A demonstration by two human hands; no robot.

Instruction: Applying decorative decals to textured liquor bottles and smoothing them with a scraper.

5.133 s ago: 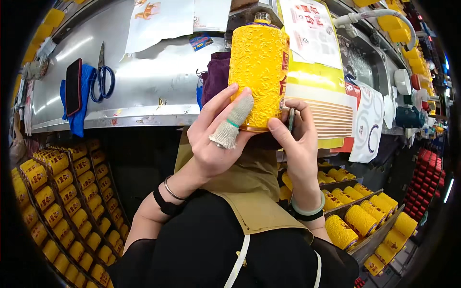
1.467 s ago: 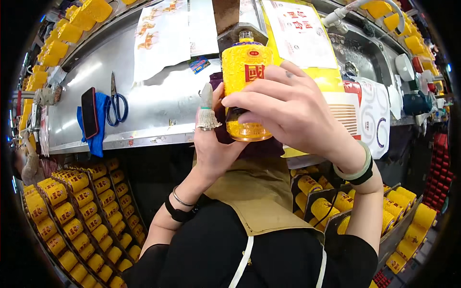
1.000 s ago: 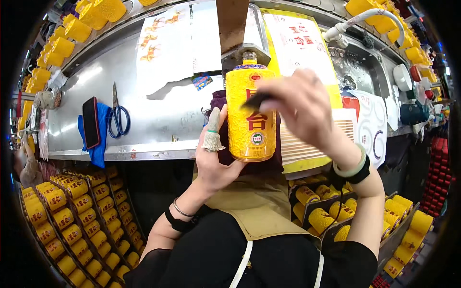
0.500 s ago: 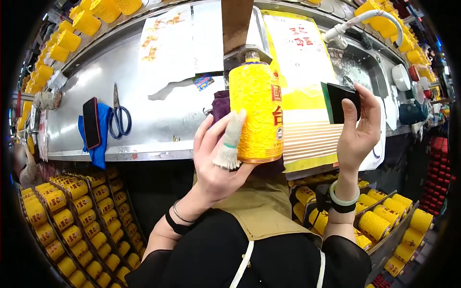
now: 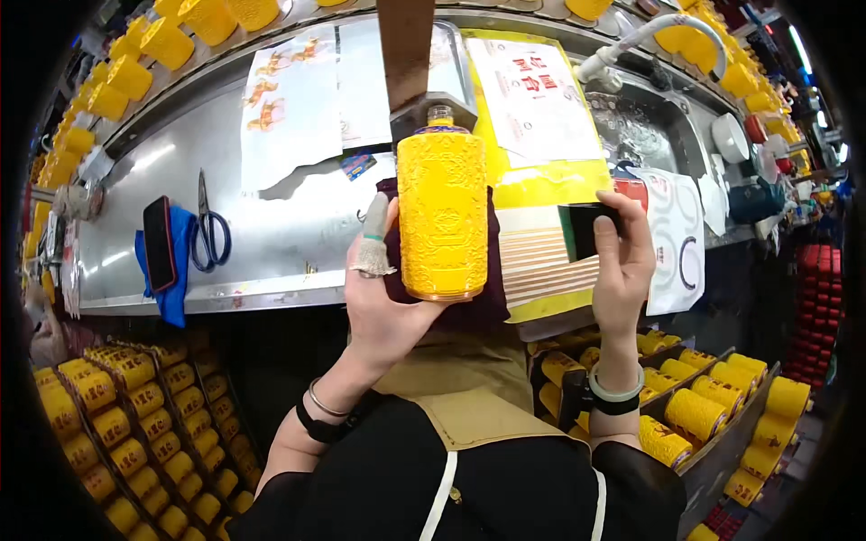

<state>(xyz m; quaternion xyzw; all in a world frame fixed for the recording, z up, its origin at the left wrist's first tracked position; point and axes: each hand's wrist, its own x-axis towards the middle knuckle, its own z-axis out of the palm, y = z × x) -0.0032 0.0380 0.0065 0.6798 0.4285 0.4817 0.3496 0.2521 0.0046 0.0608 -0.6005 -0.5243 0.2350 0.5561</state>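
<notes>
My left hand point(image 5: 386, 316) is closed around the lower left side of a yellow embossed bottle point(image 5: 442, 216), which stands nearly upright with its bare neck at the top. A grey-white cloth cover wraps one finger of that hand. Behind the bottle lies a dark purple cloth point(image 5: 497, 279). In my right hand point(image 5: 624, 270), a flat black scraper-like piece point(image 5: 586, 231) with a green edge is pinched between thumb and fingers. It hovers over a sheet of orange-striped strips point(image 5: 539, 263), apart from the bottle. The side of the bottle facing me shows raised patterns and no red lettering.
At the left of the metal bench point(image 5: 108, 270) lie a phone point(image 5: 160, 243) on a blue cloth point(image 5: 185, 270) and scissors point(image 5: 209, 234). Printed transfer sheets point(image 5: 289, 117) lie farther back. A sink point(image 5: 654, 135) with a faucet point(image 5: 658, 32) is at right. Racks of yellow bottles point(image 5: 117, 415) flank me.
The bottle has been turned in my left hand, so its red lettering no longer shows. Both hands have shifted slightly left in view, the right one also lower, still holding the black piece.
</notes>
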